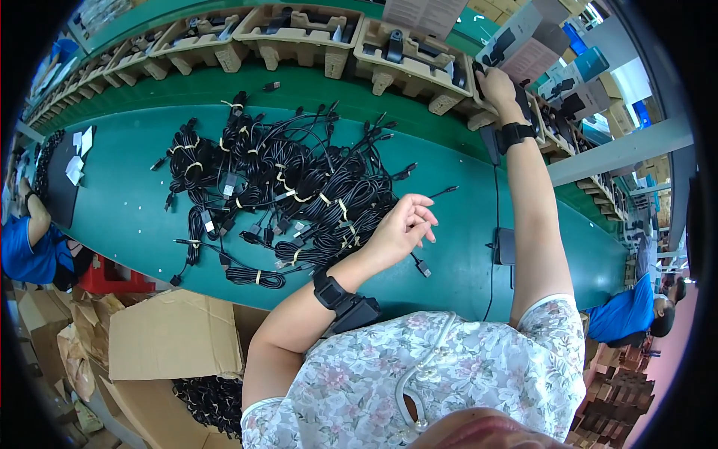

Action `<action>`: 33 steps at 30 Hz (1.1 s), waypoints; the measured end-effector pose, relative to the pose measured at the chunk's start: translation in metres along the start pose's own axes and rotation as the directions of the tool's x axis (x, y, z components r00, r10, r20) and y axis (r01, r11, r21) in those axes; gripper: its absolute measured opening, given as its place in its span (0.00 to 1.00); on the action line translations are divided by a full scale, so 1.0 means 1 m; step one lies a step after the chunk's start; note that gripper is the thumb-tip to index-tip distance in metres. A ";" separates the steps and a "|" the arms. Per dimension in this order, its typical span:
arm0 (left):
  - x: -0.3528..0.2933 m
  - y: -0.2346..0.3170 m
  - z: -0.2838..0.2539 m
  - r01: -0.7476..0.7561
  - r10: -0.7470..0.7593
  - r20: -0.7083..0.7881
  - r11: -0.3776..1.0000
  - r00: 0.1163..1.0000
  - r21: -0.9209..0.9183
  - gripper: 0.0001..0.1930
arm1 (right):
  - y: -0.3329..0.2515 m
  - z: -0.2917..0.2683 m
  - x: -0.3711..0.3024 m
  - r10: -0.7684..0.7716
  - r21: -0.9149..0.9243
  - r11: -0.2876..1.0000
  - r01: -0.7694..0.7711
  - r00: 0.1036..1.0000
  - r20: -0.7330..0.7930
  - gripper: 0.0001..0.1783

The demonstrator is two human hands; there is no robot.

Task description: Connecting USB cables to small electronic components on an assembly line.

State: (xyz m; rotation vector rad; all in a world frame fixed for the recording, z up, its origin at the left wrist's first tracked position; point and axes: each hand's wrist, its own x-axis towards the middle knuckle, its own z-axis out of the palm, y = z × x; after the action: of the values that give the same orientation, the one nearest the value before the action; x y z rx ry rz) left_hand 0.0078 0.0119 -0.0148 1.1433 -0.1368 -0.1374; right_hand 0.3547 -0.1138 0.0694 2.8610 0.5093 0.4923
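A heap of black cables (299,183), coiled and held with pale ties, covers the middle of the green table. My left hand (404,230) is just over the heap's right edge, fingers loosely bent and apart, with nothing visible in them. My right hand (497,90) reaches to the far right, at a moulded pulp tray (482,112) on the raised green ledge. Its fingers bend round something dark at the tray, and their tips are partly hidden. Below my right wrist hangs a black flat piece (491,142). Near my right arm lies a black box (505,247) beside a cable.
More pulp trays (299,46) with black parts line the ledge. Printed boxes (523,45) stand behind it, and a metal post (621,153) slants in at right. An open carton (176,337) with black cables stands below the table. People in blue sit at both ends.
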 end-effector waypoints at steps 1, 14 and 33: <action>0.002 0.000 0.000 0.001 -0.001 0.009 1.000 1.000 0.006 0.17 | 0.011 0.012 0.009 0.012 0.073 0.997 -0.016 0.998 0.058 0.17; -0.002 -0.001 0.000 0.004 -0.004 -0.028 1.000 1.000 -0.003 0.15 | 0.018 0.031 0.004 -0.195 0.258 0.944 0.205 0.979 -0.063 0.20; 0.004 -0.010 -0.010 -0.029 0.031 -0.024 0.998 0.999 0.064 0.11 | 0.010 -0.045 -0.069 -0.147 0.366 0.921 0.136 0.989 0.003 0.14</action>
State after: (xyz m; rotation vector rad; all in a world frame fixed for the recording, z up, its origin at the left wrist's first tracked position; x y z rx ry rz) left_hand 0.0130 0.0162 -0.0276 1.2053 -0.1369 -0.0928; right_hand 0.2804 -0.1427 0.0941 3.1401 0.8805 0.3588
